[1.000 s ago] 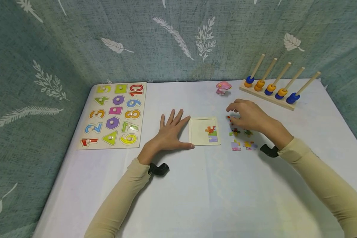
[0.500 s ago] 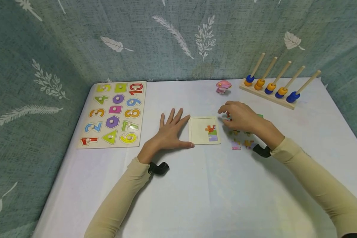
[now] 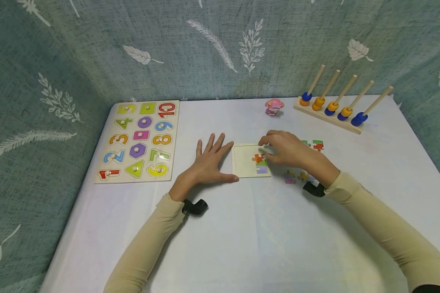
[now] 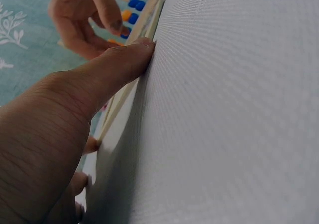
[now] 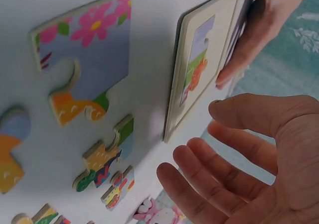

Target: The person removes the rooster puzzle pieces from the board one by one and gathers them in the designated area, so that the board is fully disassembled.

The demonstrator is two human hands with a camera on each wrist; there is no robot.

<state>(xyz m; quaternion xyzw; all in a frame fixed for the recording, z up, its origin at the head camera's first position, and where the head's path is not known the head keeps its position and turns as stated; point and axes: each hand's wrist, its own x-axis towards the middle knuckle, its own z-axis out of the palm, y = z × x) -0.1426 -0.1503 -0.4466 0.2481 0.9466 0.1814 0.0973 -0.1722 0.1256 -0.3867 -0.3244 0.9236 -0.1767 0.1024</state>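
Observation:
My left hand (image 3: 208, 166) lies flat with fingers spread; its thumb and index fingertip touch the left side of a small square puzzle tray (image 3: 243, 160). Joined puzzle pieces (image 3: 262, 169) in orange, green and lilac lie along the tray's right side. Over that right edge is my right hand (image 3: 287, 149), fingers loosely bent. The right wrist view shows a gap between its thumb and fingers, with nothing visible in between. Loose pieces lie right of the tray, among them a lilac piece with pink flowers (image 5: 102, 50) and a red-and-yellow piece (image 5: 119, 188).
A wooden number-and-shape board (image 3: 130, 156) lies at the left. Toward the back are a pink figurine (image 3: 274, 106) and a peg stand with blue and orange beads (image 3: 328, 115). Green and red puzzle pieces (image 3: 317, 145) lie beyond the right wrist. Patterned cloth (image 3: 205, 49) hangs behind.
My right hand has moved left from the loose pieces to the tray's right edge, uncovering pieces behind it. My left hand has stayed beside the tray.

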